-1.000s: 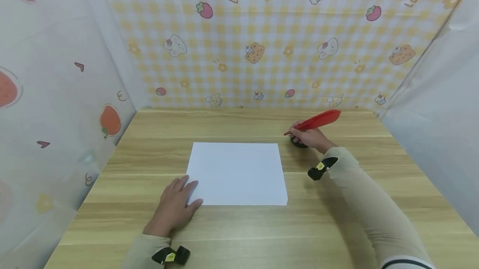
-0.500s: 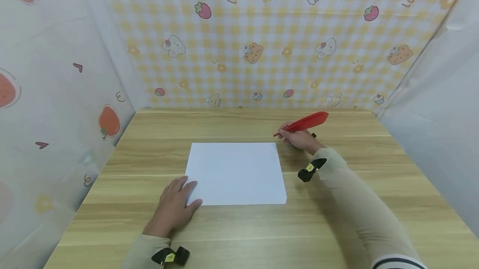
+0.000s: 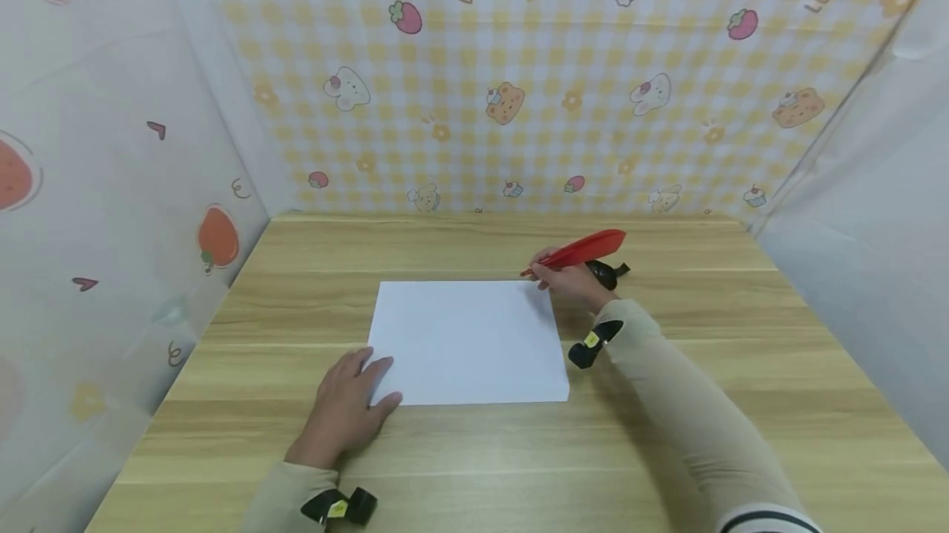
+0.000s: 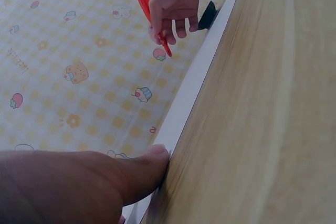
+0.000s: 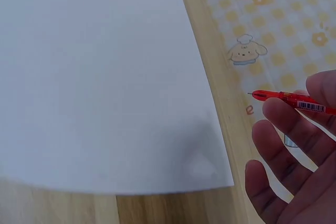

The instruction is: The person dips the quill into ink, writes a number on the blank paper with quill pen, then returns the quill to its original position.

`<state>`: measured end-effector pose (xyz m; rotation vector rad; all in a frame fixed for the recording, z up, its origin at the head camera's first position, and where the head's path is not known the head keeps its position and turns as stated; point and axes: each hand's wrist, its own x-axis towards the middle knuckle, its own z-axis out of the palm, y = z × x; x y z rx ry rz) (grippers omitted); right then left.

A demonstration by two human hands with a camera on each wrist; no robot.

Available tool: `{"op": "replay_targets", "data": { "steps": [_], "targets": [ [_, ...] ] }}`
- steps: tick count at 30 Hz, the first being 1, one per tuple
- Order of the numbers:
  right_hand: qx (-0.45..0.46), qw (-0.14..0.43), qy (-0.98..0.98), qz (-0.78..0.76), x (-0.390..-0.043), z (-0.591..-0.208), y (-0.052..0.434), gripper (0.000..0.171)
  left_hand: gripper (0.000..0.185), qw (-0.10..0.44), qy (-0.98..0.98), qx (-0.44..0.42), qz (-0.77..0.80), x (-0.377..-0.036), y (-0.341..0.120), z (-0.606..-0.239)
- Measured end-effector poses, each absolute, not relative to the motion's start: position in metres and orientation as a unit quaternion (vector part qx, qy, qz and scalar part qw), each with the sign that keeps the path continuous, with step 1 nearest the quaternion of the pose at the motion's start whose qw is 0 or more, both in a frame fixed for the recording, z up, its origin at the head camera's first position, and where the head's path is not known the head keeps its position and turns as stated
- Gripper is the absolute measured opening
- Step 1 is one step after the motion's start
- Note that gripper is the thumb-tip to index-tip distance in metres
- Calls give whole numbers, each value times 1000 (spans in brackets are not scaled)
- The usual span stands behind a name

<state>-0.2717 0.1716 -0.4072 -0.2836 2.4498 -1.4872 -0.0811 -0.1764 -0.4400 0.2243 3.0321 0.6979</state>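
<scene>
Gripping the red feather-shaped pen (image 3: 577,253), the right hand (image 3: 571,282) hovered at the white paper sheet's (image 3: 467,343) far right corner, nib pointing left; the left hand (image 3: 347,409) lay flat, pressing the near left corner.

A staged recording booth: cartoon-print backdrop sheets (image 3: 519,105) enclosing a wooden table (image 3: 482,451).

You have: 1 white paper sheet (image 3: 470,342) | 1 red feather pen (image 3: 577,252) | 1 black pen stand (image 3: 605,273) | 1 wooden table (image 3: 474,451) | 2 hands: left hand (image 3: 344,411), right hand (image 3: 569,282) | 2 wrist cameras
</scene>
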Motion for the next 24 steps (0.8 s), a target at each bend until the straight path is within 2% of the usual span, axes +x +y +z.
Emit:
{"op": "replay_targets", "data": {
  "steps": [18, 24],
  "targets": [
    [-87, 156, 814, -553, -276, -423, 133, 17, 55, 12, 972, 71, 226, -81, -174, -439],
    [-54, 161, 811, -559, -274, -425, 122, 17, 54, 12, 971, 69, 229, -80, -174, -438]
  ]
}}
